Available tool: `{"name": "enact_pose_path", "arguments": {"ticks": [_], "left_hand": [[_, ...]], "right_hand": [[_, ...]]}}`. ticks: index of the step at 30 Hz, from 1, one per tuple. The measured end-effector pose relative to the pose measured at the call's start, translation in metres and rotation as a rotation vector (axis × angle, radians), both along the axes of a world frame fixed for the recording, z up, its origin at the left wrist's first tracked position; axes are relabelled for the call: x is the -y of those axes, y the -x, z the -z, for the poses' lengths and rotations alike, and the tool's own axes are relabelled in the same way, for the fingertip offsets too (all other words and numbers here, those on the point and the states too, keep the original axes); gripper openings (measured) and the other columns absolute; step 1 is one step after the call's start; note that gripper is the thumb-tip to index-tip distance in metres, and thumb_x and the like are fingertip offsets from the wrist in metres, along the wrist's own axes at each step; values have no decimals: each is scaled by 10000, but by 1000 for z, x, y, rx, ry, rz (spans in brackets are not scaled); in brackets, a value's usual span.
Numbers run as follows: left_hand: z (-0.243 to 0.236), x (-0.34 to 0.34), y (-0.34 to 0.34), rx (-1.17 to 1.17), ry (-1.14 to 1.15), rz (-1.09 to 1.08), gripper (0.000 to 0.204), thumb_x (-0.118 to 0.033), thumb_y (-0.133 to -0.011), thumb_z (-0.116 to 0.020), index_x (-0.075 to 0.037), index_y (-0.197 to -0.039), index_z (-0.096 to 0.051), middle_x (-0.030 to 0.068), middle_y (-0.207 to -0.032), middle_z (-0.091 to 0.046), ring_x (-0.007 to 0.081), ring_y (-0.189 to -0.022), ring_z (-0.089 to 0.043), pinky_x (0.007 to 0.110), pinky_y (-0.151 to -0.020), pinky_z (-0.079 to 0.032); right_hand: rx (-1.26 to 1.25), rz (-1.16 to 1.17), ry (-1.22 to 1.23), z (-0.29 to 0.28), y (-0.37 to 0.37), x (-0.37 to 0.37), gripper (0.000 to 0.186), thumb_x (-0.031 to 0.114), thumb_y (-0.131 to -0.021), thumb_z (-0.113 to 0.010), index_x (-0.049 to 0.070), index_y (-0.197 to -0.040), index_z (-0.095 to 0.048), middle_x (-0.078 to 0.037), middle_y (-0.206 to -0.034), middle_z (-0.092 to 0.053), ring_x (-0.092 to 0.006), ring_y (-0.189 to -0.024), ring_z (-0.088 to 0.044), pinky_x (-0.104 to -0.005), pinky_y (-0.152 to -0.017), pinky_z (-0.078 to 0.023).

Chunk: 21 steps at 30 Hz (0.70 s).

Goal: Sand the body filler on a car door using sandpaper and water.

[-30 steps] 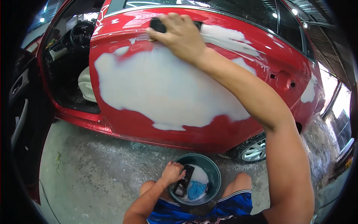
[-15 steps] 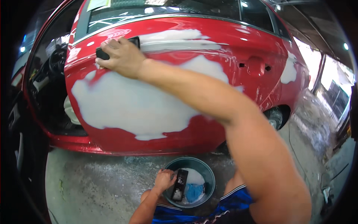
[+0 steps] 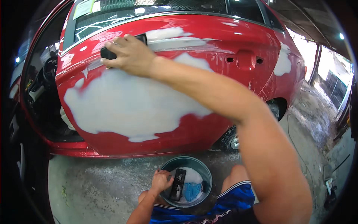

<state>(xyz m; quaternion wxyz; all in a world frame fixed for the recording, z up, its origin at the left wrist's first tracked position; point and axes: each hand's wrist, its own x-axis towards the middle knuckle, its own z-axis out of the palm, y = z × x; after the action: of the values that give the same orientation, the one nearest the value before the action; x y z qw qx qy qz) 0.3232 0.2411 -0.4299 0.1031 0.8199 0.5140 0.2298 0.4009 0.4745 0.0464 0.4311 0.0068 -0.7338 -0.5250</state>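
Note:
My right hand (image 3: 130, 56) is closed over a black sanding block (image 3: 109, 53) and presses it on the red car door (image 3: 201, 130), just above a large pale, sanded-looking patch (image 3: 123, 104). Its forearm crosses in front of the door. Below, my left hand (image 3: 161, 181) bends over the left rim of a dark green bucket (image 3: 209, 173). Beside its thumb, a long black block (image 3: 178, 184) with white suds leans inside the bucket; whether they touch is hard to tell. A blue cloth (image 3: 192, 191) lies in the milky, sudsy water.
Another pale patch (image 3: 167, 33) runs along the door's upper crease, and one (image 3: 283, 61) marks the rear panel. The front doorway (image 3: 41, 93) stands open at the left. A cable (image 3: 294, 145) crosses the concrete floor (image 3: 100, 183) at the right.
The whole view has shifted slightly. My right hand and sanding block have slid a little rightward along the door, uncovering pale streaks at the left. My left hand stays at the bucket.

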Motion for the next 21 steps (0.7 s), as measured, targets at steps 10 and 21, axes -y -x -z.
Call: {"name": "enact_pose_path", "arguments": {"ticks": [10,21], "left_hand": [[-11,-2,-2,17,-7,-31,303,-379,-902,-714,-82,-903,-771,117,-932,-748,313,-976,-717,503,-972,-487],[-21,0,-4,-12,73,-44,333,-384,-898,-710,-64,-959,-778,141,-978,-759,321,-1023,-717,516,-1076,-465]], "right_hand": [[29,114,208,-7,-179,2,425,204,-866,-824,253,-1275,-718,-149,-1344,-618,-331,-1182,-616,-456,-895,-537],[-72,416,72,-11,-306,34,569,65,-829,-874,258,-1334,-696,-160,-1371,-627,-364,-1048,-704,-478,-831,-607]]}}
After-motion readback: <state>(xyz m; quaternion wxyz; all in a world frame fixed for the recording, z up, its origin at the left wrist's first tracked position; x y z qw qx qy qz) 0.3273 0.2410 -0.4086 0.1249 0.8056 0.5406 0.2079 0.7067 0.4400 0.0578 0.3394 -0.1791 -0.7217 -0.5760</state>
